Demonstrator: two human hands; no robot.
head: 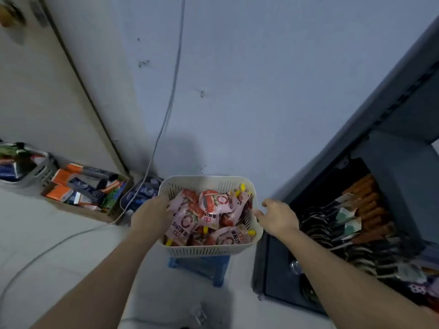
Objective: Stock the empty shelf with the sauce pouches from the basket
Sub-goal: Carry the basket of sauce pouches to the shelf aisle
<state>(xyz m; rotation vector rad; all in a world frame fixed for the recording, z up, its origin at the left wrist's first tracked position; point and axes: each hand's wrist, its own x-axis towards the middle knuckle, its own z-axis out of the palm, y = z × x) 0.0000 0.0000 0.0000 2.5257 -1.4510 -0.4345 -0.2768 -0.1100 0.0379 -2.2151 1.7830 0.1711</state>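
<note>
Sauce pouches [209, 214], pink-and-red soft sachets with yellow spouts, are lying heaped in the cream slotted plastic basket [206, 180], which is sitting on a blue plastic stool [199, 264]. Left hand [152, 216] is reaching over the left rim, fingers hidden among pouches; grip cannot be told. Right hand [279, 216], loosely curled, is touching the right rim, holding nothing. Judged step: picking up. Next move is calling for a secure pinch, then carrying rightward to the dark grey metal shelf unit [380, 110]
</note>
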